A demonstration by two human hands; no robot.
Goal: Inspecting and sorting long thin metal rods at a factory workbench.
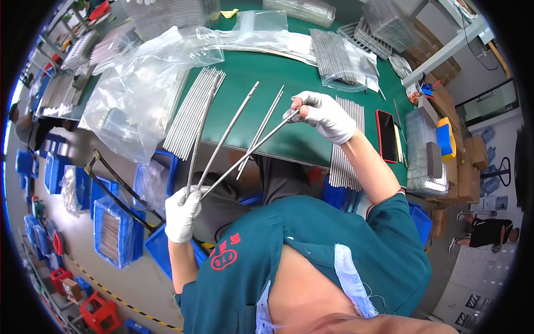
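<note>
My left hand (181,214), in a white glove, is closed around the lower ends of several thin metal rods (227,132) that fan out over the table edge. One of them, a slanting rod (250,149), runs across to my right hand (325,116), whose bare fingertips pinch its upper end. Two loose rods (261,131) lie between my hands, jutting over the near edge and passing behind the slanting rod. Beside my left hand's rods lies a row of rods (192,114). Under my right forearm is another row of rods (347,161), partly covered.
The green table (250,67) carries plastic bags (133,83), a bagged rod bundle (339,58) and a phone in a red case (385,135). Clear boxes (423,145) stand at the right edge. Blue crates (114,228) sit on the floor at left. Other people are farther off.
</note>
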